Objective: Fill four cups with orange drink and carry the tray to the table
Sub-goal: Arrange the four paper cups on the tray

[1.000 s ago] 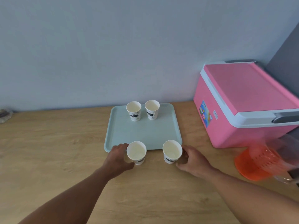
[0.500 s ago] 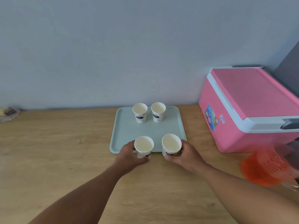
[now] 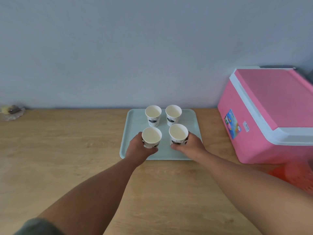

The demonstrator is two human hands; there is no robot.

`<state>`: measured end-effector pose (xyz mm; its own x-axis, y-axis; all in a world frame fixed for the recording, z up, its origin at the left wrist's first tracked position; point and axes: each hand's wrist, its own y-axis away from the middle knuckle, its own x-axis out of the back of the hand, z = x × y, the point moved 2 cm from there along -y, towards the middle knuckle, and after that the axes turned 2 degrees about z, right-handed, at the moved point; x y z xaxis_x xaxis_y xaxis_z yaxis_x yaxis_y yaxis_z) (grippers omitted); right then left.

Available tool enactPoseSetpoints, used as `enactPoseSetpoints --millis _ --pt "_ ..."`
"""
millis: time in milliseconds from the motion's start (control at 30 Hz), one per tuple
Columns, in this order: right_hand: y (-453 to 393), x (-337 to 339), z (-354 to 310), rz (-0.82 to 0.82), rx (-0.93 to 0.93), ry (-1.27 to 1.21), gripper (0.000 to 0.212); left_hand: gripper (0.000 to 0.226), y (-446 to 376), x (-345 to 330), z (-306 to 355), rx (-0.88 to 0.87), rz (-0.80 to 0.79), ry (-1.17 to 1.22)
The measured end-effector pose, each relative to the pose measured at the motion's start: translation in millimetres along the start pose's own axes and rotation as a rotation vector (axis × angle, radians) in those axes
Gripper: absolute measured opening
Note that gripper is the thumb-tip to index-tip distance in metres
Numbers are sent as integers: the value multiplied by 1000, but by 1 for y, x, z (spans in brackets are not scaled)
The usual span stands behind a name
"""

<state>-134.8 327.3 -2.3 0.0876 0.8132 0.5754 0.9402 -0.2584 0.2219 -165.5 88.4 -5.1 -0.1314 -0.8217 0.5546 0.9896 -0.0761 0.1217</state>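
Observation:
A pale green tray [image 3: 133, 126] lies on the wooden counter against the wall. Two white paper cups stand at its back, the back left cup [image 3: 153, 115] and the back right cup [image 3: 173, 114]. My left hand [image 3: 138, 147] grips the front left cup [image 3: 151, 136] over the tray. My right hand [image 3: 191, 144] grips the front right cup [image 3: 178, 134] beside it. All the cups look white inside, with no orange liquid seen. An orange pitcher [image 3: 298, 178] shows blurred at the right edge, partly behind my right forearm.
A pink cooler [image 3: 271, 116] with a white rim stands to the right of the tray, against the wall. A small clear bag [image 3: 11, 111] lies at the far left of the counter [image 3: 59, 150].
Both hands carried the two front cups from the counter in front of the tray up over it, behind its front edge. The view shifted left, so the tray and cooler sit further right.

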Motion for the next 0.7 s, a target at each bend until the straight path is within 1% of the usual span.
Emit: enactPoseSetpoints --millis 133,367,533,700 --pt "-11 -9 4 20 -28 -2 67 64 -11 -8 -1 0 -4 15" --pt "-26 -10 5 5 -49 -7 68 68 -29 -12 -6 -2 4 -21" --pt "-30 -14 9 -9 -55 -12 67 69 -33 -17 -3 -22 -4 -33" --pt "-33 -13 11 -5 -51 -12 68 70 -33 -21 -4 -2 -3 -31"
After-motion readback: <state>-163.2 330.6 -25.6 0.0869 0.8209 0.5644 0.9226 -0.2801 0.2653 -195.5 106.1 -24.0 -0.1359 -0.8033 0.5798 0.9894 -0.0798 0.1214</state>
